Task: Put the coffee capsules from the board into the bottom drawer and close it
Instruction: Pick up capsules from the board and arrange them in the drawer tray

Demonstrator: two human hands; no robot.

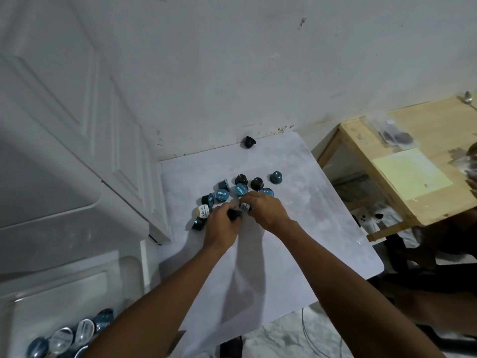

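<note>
Nearest you, at the lower left, the open bottom drawer [64, 293] of the white plastic cabinet already holds a few capsules in the drawer [77, 334], their teal and silvery foil lids facing up. Both your forearms reach out over the pale marbled board [322, 228]. Your left hand [222, 223] is curled around a dark capsule [234, 214], and your right hand [265, 210] is closed with its fingertips pinching another small dark capsule with a pale label, right beside the left one. Just past your knuckles lies the cluster of coffee capsules [232, 192]: small cups, teal or black, some upright on their rims, some tipped so the blue printed lids show, one with a cream lid at the left edge. Farther back, one lone black capsule [248, 142] sits tilted at the board's far edge against the wall. To the right stands a wooden table [426, 130].
</note>
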